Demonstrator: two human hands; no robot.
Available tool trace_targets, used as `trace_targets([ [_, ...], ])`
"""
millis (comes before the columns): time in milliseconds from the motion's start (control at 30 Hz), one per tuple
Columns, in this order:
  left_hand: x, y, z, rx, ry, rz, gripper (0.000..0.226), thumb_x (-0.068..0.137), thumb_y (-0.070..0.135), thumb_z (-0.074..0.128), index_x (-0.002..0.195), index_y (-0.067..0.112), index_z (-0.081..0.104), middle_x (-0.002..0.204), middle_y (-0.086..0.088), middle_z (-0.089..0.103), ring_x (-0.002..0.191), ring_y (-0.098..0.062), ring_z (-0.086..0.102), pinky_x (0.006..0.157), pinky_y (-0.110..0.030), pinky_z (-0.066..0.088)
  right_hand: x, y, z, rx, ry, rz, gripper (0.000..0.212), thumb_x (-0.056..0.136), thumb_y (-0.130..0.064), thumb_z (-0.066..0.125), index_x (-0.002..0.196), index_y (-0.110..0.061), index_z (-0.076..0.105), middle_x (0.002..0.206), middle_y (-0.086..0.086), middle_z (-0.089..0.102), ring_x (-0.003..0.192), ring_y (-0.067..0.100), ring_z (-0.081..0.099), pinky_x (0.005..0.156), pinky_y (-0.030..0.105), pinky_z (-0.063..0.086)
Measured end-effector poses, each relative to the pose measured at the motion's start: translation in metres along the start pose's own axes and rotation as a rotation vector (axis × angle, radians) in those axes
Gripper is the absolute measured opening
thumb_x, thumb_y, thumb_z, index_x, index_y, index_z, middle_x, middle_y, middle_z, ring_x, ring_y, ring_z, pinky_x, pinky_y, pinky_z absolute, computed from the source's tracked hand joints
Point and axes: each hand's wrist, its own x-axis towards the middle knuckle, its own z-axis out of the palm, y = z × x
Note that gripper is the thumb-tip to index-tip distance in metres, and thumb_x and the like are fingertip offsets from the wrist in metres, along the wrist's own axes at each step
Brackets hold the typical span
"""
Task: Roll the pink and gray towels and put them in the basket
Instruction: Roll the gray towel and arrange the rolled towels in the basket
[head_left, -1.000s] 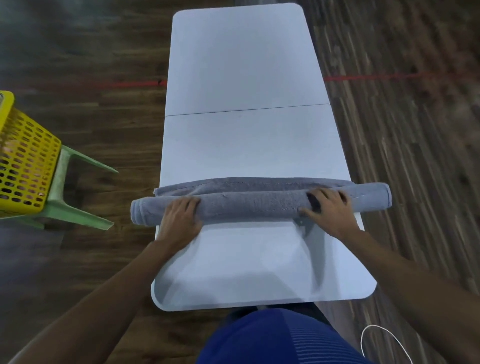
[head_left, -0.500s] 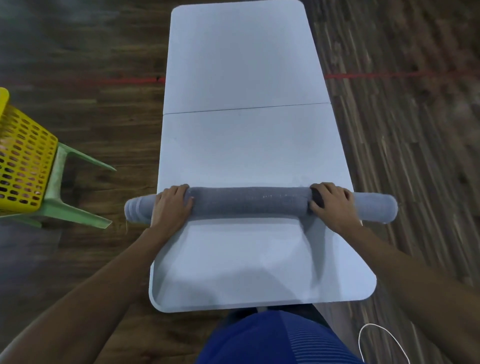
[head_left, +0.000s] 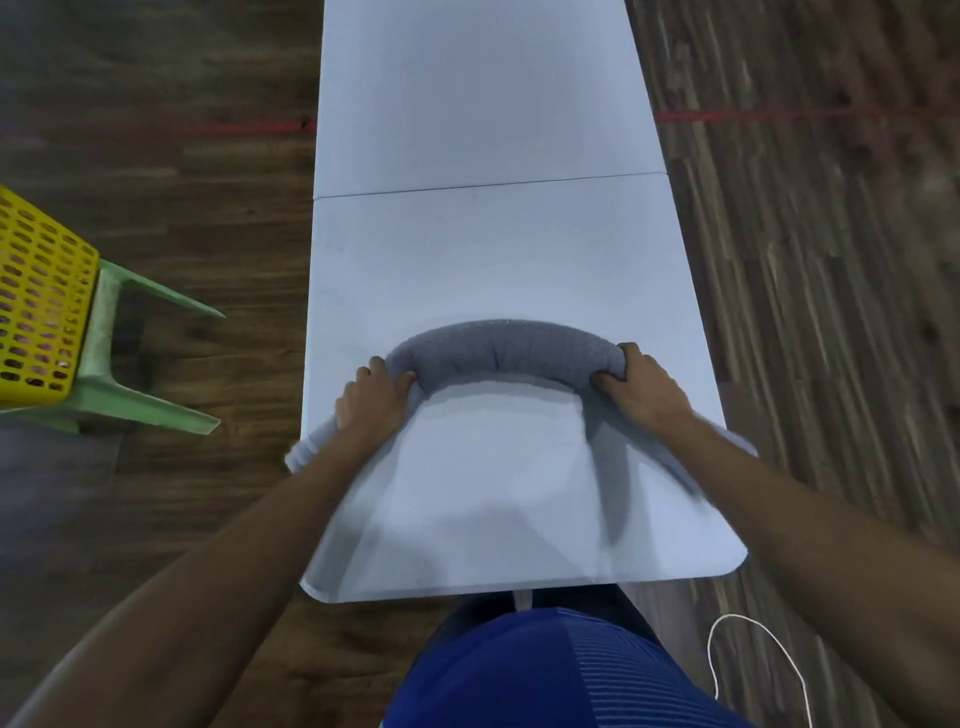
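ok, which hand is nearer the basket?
The left hand, gripping the gray towel; the yellow basket sits off that side, away from the right hand.

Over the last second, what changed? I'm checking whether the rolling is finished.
The flat strip got rolled in; left hand and right hand now grip the gray towel, bending the roll into an arch, ends drawn toward the person; table and basket stayed put.

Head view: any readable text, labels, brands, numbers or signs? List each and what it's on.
None: no readable text anywhere in this view.
The gray towel, table, yellow basket, green stool and blue garment carry no print or logo.
The red line on the floor is a plain stripe, not a sign.
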Motion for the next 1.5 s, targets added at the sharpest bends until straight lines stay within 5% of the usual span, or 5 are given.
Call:
trace_targets([
  [533, -0.08, 0.097, 0.064, -0.396, -0.22, -0.114, 0.042, 0.098, 0.033, 0.04, 0.125, 0.002, 0.045, 0.135, -0.016, 0.029, 0.128, -0.036, 0.028, 0.109, -0.045, 0.027, -0.049, -0.083, 0.071, 0.561, 0.169, 0.399, 0.063, 0.092, -0.05, 0.052, 0.141, -0.014, 0.037, 0.135, 0.012, 0.029, 0.128, 0.032, 0.03, 0.102, 0.047, 0.034],
  [733, -0.078, 0.068, 0.062, -0.509, -0.319, 0.074, 0.017, 0.083, 0.014, 0.043, 0.076, 0.002, 0.054, 0.099, -0.034, 0.054, 0.093, -0.047, 0.057, 0.079, -0.051, 0.052, -0.071, -0.093, 0.084, 0.326, 0.115, 0.307, 0.132, 0.057, -0.084, 0.063, 0.153, -0.026, -0.007, 0.154, 0.01, 0.021, 0.143, 0.027, 0.021, 0.114, 0.059, 0.014],
  [833, -0.077, 0.046, 0.054, -0.7, -0.476, 0.106, 0.038, 0.07, 0.017, 0.051, 0.095, -0.01, 0.063, 0.102, -0.031, 0.064, 0.094, -0.032, 0.063, 0.089, -0.052, 0.05, -0.06, -0.099, 0.085, 0.146, 0.041, 0.344, 0.145, 0.051, -0.085, 0.066, 0.152, -0.022, -0.017, 0.157, 0.011, 0.017, 0.145, 0.028, 0.017, 0.115, 0.061, 0.007],
  [1000, -0.073, -0.033, 0.06, -0.09, 0.151, 0.123, 0.054, 0.09, 0.037, 0.058, 0.14, 0.019, 0.048, 0.147, -0.012, 0.038, 0.135, -0.033, 0.033, 0.11, -0.049, 0.027, -0.05, -0.101, 0.085, -0.058, 0.036, 0.251, 0.137, 0.061, -0.068, 0.074, 0.152, -0.013, -0.013, 0.149, 0.013, 0.025, 0.136, 0.031, 0.028, 0.108, 0.054, 0.026],
  [1500, -0.108, -0.107, 0.052, -0.041, 0.26, -0.14, 0.065, 0.09, 0.042, 0.06, 0.146, 0.017, 0.038, 0.151, -0.009, 0.038, 0.141, -0.029, 0.032, 0.117, -0.051, 0.021, -0.03, -0.137, 0.083, -0.085, -0.034, -0.333, 0.094, 0.062, -0.044, 0.077, 0.14, -0.013, 0.032, 0.12, 0.014, 0.054, 0.107, 0.037, 0.055, 0.086, 0.05, 0.05],
])
